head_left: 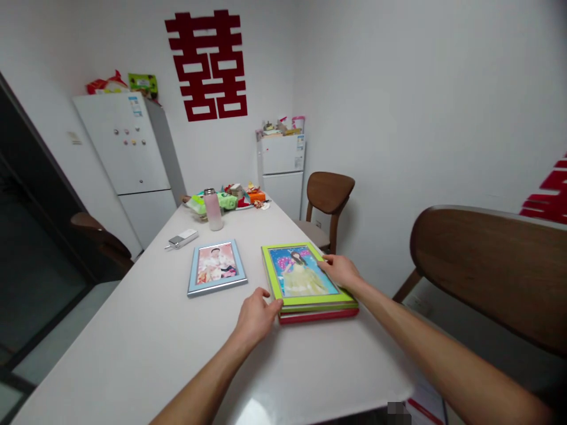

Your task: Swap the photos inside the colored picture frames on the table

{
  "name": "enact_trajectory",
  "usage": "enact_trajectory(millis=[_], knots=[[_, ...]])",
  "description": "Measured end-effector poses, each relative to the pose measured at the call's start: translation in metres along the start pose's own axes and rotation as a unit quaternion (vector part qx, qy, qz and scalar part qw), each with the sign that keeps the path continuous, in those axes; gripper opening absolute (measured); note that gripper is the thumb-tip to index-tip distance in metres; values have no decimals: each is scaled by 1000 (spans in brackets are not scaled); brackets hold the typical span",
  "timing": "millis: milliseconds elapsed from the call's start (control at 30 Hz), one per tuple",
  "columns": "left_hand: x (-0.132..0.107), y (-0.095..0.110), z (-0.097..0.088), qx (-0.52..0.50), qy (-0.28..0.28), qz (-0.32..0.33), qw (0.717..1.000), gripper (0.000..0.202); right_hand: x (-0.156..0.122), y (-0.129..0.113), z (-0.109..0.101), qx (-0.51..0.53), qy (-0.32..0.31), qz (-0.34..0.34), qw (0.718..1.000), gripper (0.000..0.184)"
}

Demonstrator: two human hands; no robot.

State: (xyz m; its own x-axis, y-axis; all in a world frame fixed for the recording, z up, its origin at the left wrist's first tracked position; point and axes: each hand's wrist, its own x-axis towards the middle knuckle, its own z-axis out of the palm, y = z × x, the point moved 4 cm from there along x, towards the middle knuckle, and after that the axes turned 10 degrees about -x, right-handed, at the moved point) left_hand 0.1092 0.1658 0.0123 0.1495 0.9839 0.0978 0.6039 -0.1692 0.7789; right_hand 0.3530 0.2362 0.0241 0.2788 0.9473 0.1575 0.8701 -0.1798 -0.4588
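A stack of picture frames lies on the white table [133, 354], near its right edge. The top one is a lime-green frame [305, 277] with a picture of a figure in a yellow dress; a red frame [319, 316] shows under it. My left hand [256, 316] grips the stack's near left corner, fingers curled on the green frame's edge. My right hand [340, 270] rests on the green frame's right edge, fingers bent over it. A light-blue frame [216, 267] with a portrait lies flat to the left, apart from both hands.
A pink bottle [213, 209], a small white device [181, 238] and a clutter of snacks [239, 198] sit at the table's far end. Wooden chairs stand at right [491, 265], far right [328, 198] and left [100, 236]. Two white fridges [128, 159] [282, 171] stand by the back wall.
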Motion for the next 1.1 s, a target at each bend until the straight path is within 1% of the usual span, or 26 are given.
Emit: enact_trajectory(millis=[67, 100, 167, 200, 233, 300, 333, 367, 400, 433, 500, 567, 600, 667, 700, 767, 800, 833, 933, 1000, 1033, 1100], knots=[[2, -9, -19, 45, 25, 14, 999, 29, -7, -16, -6, -5, 30, -30, 999, 39], [4, -16, -30, 71, 42, 19, 996, 31, -14, -29, -9, -3, 46, -48, 998, 41], [10, -30, -53, 124, 73, 25, 989, 38, -38, -62, -11, 18, 65, -106, 992, 39], [14, -38, -63, 148, 81, 25, 985, 40, -55, -81, -8, 36, 63, -146, 987, 36], [16, -45, -71, 170, 82, 25, 982, 41, -74, -104, -3, 74, 53, -213, 973, 35], [19, -56, -81, 206, 74, 23, 975, 38, -112, -142, 15, 122, 6, -309, 943, 33], [17, -60, -83, 220, 68, 24, 973, 36, -127, -156, 27, 128, -21, -334, 934, 34], [14, -61, -84, 232, 62, 27, 970, 33, -138, -166, 39, 127, -37, -338, 932, 36], [8, -61, -85, 241, 57, 32, 968, 32, -145, -172, 50, 117, -43, -325, 938, 39], [-1, -59, -85, 249, 53, 37, 966, 31, -148, -173, 61, 105, -46, -303, 946, 41], [-26, -55, -85, 258, 45, 50, 964, 33, -149, -168, 76, 88, -45, -257, 961, 43], [-58, -52, -83, 261, 37, 58, 963, 37, -149, -159, 84, 93, -48, -237, 966, 45], [-75, -52, -81, 260, 31, 62, 963, 40, -150, -154, 85, 102, -50, -234, 966, 45], [-107, -53, -75, 251, 15, 85, 964, 55, -156, -145, 82, 126, -52, -229, 964, 46], [-121, -52, -69, 241, 0, 120, 963, 64, -160, -141, 80, 139, -53, -223, 963, 47], [-143, -51, -58, 218, -31, 187, 957, 71, -169, -135, 77, 173, -56, -202, 962, 47], [-150, -51, -53, 207, -41, 208, 955, 69, -174, -132, 76, 195, -61, -190, 960, 47], [-155, -51, -49, 199, -47, 213, 956, 63, -177, -129, 75, 219, -69, -177, 957, 47], [-160, -49, -44, 184, -51, 179, 965, 48, -184, -121, 76, 283, -97, -140, 944, 50], [-161, -42, -49, 161, -44, 170, 971, 48, -185, -117, 74, 320, -101, -109, 936, 51], [-161, -37, -55, 137, -29, 171, 975, 49, -186, -116, 72, 340, -97, -94, 931, 52], [-161, -26, -72, 62, 30, 160, 985, 51, -188, -119, 65, 379, -85, -85, 918, 52]])
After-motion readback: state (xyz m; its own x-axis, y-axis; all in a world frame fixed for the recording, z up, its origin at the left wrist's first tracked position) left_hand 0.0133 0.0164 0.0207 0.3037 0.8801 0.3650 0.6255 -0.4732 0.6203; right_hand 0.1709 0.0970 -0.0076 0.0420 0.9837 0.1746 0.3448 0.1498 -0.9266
